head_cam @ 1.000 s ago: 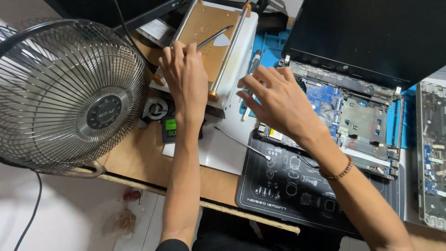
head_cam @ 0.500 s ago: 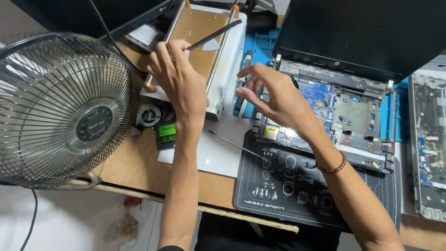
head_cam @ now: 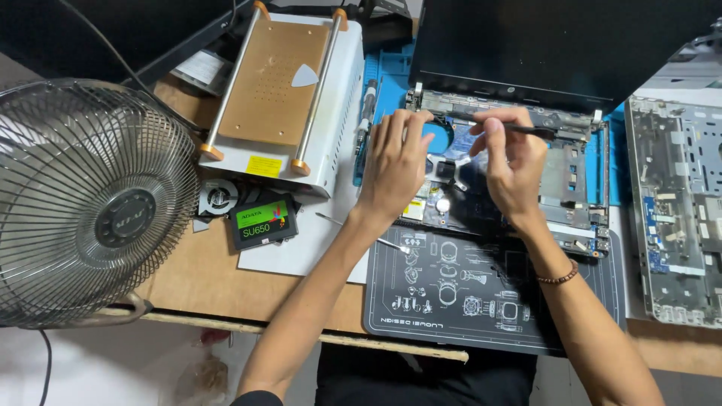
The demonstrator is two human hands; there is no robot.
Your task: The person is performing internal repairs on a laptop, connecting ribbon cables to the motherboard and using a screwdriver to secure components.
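An opened laptop (head_cam: 575,177) lies with its motherboard bare and its dark screen tilted back. My left hand (head_cam: 395,162) rests flat on the board's left part, fingers stretched toward the hinge and holding nothing. My right hand (head_cam: 513,162) pinches a thin black tool (head_cam: 530,130) that lies level, pointing right along the hinge edge. Between the two hands sits a silver cross-shaped bracket (head_cam: 451,170) on the board.
A big wire-cage fan (head_cam: 98,203) fills the left. A white heating-plate machine (head_cam: 280,90) carries a white pick (head_cam: 304,75). A black-and-green drive (head_cam: 263,222) and a small blower (head_cam: 218,198) lie beside it. A dark printed mat (head_cam: 481,297) lies in front, and a second stripped chassis (head_cam: 677,203) lies at the right.
My left hand has left the heating-plate machine and moved right onto the laptop board. The thin black tool it held is now in my right hand. The view has shifted.
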